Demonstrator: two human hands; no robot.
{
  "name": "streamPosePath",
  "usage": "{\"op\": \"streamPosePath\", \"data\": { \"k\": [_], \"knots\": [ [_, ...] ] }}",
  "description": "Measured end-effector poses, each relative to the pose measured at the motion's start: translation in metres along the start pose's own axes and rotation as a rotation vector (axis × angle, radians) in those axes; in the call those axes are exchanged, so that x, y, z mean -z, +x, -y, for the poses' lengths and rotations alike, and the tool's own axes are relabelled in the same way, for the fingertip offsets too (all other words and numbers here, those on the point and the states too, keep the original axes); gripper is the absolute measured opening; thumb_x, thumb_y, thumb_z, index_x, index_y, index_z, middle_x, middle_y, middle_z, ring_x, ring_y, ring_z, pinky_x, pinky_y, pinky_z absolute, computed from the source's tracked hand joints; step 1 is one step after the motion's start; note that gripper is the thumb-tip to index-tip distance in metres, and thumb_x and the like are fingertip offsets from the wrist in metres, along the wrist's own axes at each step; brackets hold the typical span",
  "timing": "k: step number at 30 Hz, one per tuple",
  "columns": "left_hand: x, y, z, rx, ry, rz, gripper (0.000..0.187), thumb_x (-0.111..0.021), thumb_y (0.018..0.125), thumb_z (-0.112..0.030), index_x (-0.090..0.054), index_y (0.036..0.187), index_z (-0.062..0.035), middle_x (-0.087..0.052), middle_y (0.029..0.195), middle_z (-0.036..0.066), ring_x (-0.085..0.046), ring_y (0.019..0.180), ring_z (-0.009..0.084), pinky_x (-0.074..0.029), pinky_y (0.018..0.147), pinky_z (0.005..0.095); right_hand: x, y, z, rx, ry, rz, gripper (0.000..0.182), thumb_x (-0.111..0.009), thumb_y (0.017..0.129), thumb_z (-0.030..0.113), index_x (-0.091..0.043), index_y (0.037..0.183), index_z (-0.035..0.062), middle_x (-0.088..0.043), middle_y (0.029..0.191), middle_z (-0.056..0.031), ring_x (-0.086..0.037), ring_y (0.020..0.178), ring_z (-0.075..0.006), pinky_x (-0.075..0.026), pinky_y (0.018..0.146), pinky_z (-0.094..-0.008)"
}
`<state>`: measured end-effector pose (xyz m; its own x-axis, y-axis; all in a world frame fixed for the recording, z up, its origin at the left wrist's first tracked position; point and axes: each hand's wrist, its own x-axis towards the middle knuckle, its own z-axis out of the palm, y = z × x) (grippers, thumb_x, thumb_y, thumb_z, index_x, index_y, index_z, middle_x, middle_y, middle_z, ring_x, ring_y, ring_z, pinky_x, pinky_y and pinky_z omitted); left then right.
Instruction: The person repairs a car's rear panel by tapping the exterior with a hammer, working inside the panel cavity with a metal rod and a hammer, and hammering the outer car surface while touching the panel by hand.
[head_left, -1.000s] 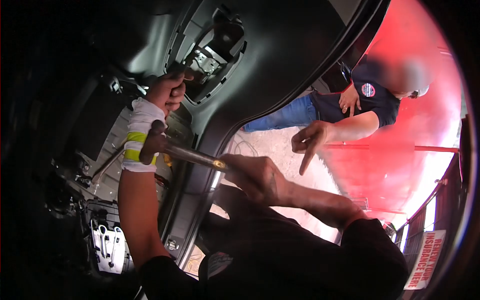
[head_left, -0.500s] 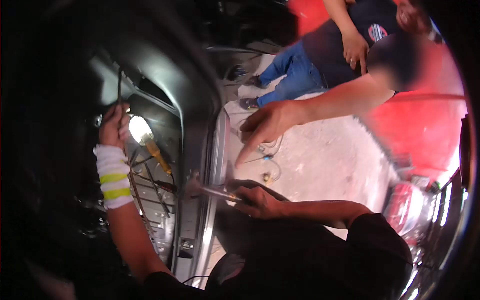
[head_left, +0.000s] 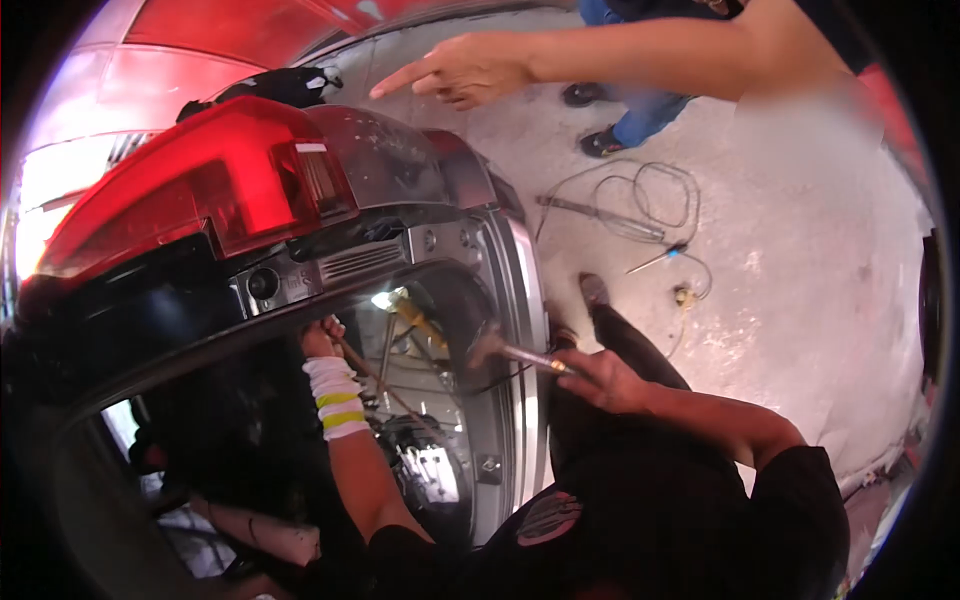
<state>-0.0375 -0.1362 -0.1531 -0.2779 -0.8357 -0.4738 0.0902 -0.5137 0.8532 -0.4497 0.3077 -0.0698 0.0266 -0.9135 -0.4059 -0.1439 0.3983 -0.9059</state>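
Note:
My left hand (head_left: 322,338), with a white and yellow wrap on the wrist, reaches inside the car body opening. Its fingers are closed around a long thin metal rod (head_left: 385,385) that slants down across the opening; the rod's far end is hidden behind the body panel. A hammer (head_left: 535,358) is in my right hand (head_left: 606,383), gripped by the handle. The hammer's head is blurred and hangs over the opening's metal edge, apart from the rod. Beside my left hand, a lit work lamp with a yellow handle (head_left: 418,318) lies within the opening.
A red tail light (head_left: 250,185) and dark bumper corner (head_left: 385,150) border the opening. Another person's hand (head_left: 460,70) points over them. On the concrete floor (head_left: 780,300) lie a coiled cable (head_left: 660,190) and a thin tool with a blue part (head_left: 672,252).
My view has swung, bringing the tail light and more floor into sight. The other person's pointing hand now appears over the bumper corner. My hands still hold the rod and hammer.

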Motion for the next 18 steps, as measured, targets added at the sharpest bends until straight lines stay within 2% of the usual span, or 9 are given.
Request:
{"op": "streamPosePath", "data": {
  "k": [2, 5, 8, 9, 13, 16, 17, 18],
  "knots": [
    [-0.025, -0.013, -0.004, -0.047, 0.137, -0.096, 0.022, -0.058, 0.100, -0.021, -0.049, 0.081, -0.0150, -0.040, 0.070, 0.003, -0.040, 0.057, 0.0179, -0.033, 0.051, 0.0342, 0.006, 0.005, -0.007, 0.109, 0.108, -0.134, 0.036, -0.064, 0.099, 0.020, -0.054, 0.132, 0.0076, -0.066, 0.089, -0.0208, -0.068, 0.080, -0.0389, -0.052, 0.072, -0.0471],
    [-0.049, -0.025, -0.013, -0.043, 0.159, -0.154, 0.016, -0.059, 0.098, -0.019, -0.050, 0.086, -0.0156, -0.040, 0.070, 0.003, -0.040, 0.056, 0.0175, -0.033, 0.050, 0.0339, 0.019, 0.014, -0.002, 0.018, 0.223, -0.188, 0.034, -0.065, 0.098, 0.016, -0.053, 0.128, 0.0058, -0.061, 0.077, -0.0166, -0.064, 0.067, -0.0285, -0.049, 0.064, -0.0408],
    [-0.049, -0.026, -0.014, -0.032, 0.081, -0.158, 0.011, -0.058, 0.099, -0.017, -0.052, 0.090, -0.0164, -0.042, 0.070, 0.004, -0.041, 0.056, 0.0172, -0.034, 0.050, 0.0338, 0.022, 0.026, -0.001, 0.007, 0.247, -0.296, 0.033, -0.064, 0.098, 0.017, -0.053, 0.127, 0.0047, -0.055, 0.070, -0.0125, -0.055, 0.059, -0.0204, -0.044, 0.059, -0.0368],
    [-0.052, -0.027, -0.013, -0.061, 0.138, -0.196, 0.009, -0.055, 0.101, -0.018, -0.053, 0.092, -0.0177, -0.042, 0.070, 0.004, -0.041, 0.055, 0.0175, -0.035, 0.050, 0.0339, 0.023, 0.031, 0.002, 0.030, 0.254, -0.323, 0.038, -0.062, 0.101, 0.018, -0.052, 0.133, 0.0022, -0.053, 0.069, -0.0114, -0.053, 0.057, -0.0185, -0.044, 0.058, -0.0356],
    [-0.052, -0.028, -0.013, -0.099, 0.190, -0.180, 0.009, -0.053, 0.103, -0.020, -0.057, 0.095, -0.0184, -0.046, 0.071, 0.004, -0.045, 0.056, 0.0179, -0.038, 0.049, 0.0339, 0.024, 0.059, 0.014, 0.175, 0.336, -0.425, 0.049, -0.056, 0.106, 0.024, -0.047, 0.146, -0.0008, -0.056, 0.071, -0.0131, -0.057, 0.061, -0.0192, -0.048, 0.063, -0.0346],
    [-0.058, -0.030, -0.011, -0.157, 0.263, -0.180, 0.012, -0.053, 0.105, -0.024, -0.060, 0.098, -0.0164, -0.052, 0.073, 0.005, -0.047, 0.053, 0.0162, -0.038, 0.046, 0.0315, 0.037, 0.082, 0.034, 0.151, 0.393, -0.406, 0.049, -0.055, 0.107, 0.028, -0.048, 0.145, -0.0022, -0.057, 0.072, -0.0132, -0.058, 0.063, -0.0196, -0.049, 0.065, -0.0351],
    [-0.061, -0.030, -0.010, -0.192, 0.240, -0.171, 0.014, -0.052, 0.105, -0.024, -0.061, 0.099, -0.0143, -0.052, 0.072, 0.004, -0.045, 0.050, 0.0149, -0.037, 0.044, 0.0299, 0.042, 0.089, 0.045, 0.156, 0.423, -0.401, 0.049, -0.054, 0.107, 0.029, -0.048, 0.144, -0.0034, -0.061, 0.078, -0.0180, -0.063, 0.067, -0.0266, -0.051, 0.069, -0.0389],
    [-0.065, -0.029, -0.011, -0.188, 0.259, -0.190, 0.015, -0.052, 0.105, -0.024, -0.061, 0.099, -0.0143, -0.052, 0.072, 0.004, -0.045, 0.050, 0.0150, -0.037, 0.043, 0.0300, 0.044, 0.100, 0.047, 0.237, 0.377, -0.443, 0.049, -0.054, 0.107, 0.028, -0.048, 0.144, -0.0034, -0.062, 0.081, -0.0199, -0.064, 0.069, -0.0298, -0.051, 0.070, -0.0403]
  ]
}}
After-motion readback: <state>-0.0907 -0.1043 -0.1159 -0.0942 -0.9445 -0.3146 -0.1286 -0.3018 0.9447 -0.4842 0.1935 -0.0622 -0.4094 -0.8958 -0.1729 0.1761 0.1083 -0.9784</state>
